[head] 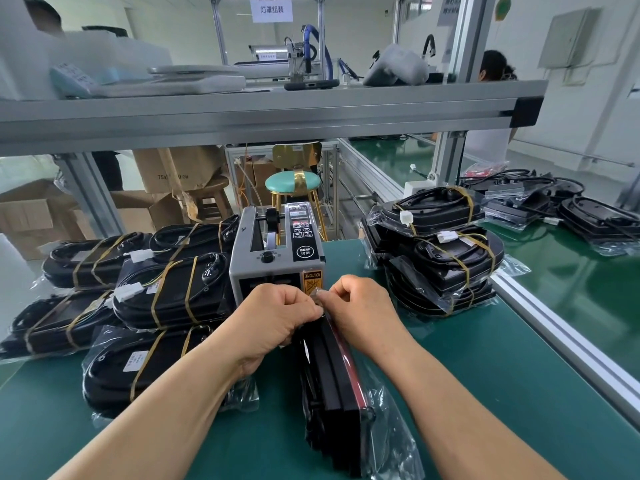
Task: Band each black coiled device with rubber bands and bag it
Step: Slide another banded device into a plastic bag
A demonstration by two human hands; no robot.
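I find the left hand [277, 317] and right hand [360, 310] curled and meeting at the fingertips, together pinching a strip of clear tape [317, 294] at the mouth of the tape dispenser [277, 251]. They hold it directly over the black coiled device [332, 375], which stands on edge in its clear bag between my wrists, in my judgement so the flap can be sealed on the spot. Banded, bagged units sit in a left stack [166, 292] and a right stack [446, 258] on the green surface [485, 375], which leaves the centre for the piece in hand.

The left hand [277, 317] and right hand [360, 306] are bare, as are both forearms [450, 393].
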